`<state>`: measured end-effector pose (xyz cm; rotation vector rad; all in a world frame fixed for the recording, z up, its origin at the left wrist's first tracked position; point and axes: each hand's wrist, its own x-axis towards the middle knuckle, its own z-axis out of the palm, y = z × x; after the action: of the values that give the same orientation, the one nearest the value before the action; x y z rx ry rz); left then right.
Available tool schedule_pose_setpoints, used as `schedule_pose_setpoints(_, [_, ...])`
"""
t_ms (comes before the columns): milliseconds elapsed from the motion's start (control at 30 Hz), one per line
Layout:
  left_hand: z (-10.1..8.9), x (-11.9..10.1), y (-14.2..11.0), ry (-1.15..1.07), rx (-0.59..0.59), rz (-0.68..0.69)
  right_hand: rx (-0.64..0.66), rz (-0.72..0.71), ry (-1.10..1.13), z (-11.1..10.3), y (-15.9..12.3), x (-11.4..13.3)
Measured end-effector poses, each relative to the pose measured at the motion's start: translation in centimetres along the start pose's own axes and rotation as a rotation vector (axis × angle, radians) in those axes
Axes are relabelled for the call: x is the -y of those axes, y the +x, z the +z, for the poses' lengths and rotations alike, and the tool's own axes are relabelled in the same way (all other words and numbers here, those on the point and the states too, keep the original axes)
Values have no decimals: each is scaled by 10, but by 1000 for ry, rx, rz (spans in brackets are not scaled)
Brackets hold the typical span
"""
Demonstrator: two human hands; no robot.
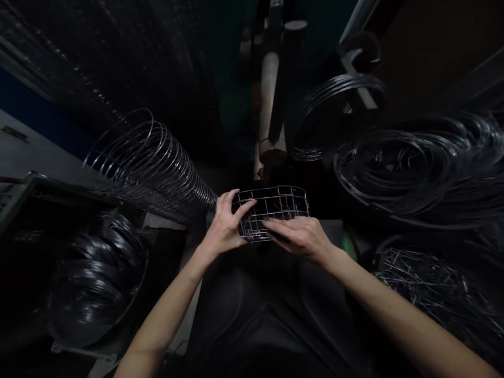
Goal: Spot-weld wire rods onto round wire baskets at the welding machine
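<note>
A small wire basket (271, 208) with rounded corners and a grid of thin metal rods is held in front of me, above my lap. My left hand (226, 223) grips its left end, thumb spread along the near side and fingers round the outer edge. At the lower right of the basket, my right hand (297, 236) has its fingers pressed together against the near rods. Its thumb is hidden, and whether it also pinches a loose wire piece I cannot make out.
A machine arm with a round metal bar (271, 149) stands just beyond the basket. Stacked wire rings (157, 157) stretch out at left, above a crate of wire coils (106, 262). More wire rings (409, 163) lie at right, above a pile of short rods (429, 278).
</note>
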<state>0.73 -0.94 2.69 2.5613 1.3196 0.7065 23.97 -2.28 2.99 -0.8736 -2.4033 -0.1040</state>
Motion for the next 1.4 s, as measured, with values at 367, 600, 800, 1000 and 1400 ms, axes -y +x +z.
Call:
schedule_pose_setpoints(367, [5, 11, 18, -33, -26, -18, 22, -8, -90, -1, 13, -16])
schedule_pose_setpoints(600, [4, 19, 28, -33, -26, -27, 175, 126, -32, 3, 20, -25])
schedule_pose_setpoints(800, [5, 26, 32, -51, -12, -11, 173, 149, -20, 4, 23, -24])
schedule_pose_setpoints(1000, [0, 26, 33, -72, 22, -1, 117, 90, -34, 0, 25, -23])
schedule_pose_setpoints(1400, [-4, 53, 65, -67, 22, -6, 70, 261, -45, 10, 41, -40])
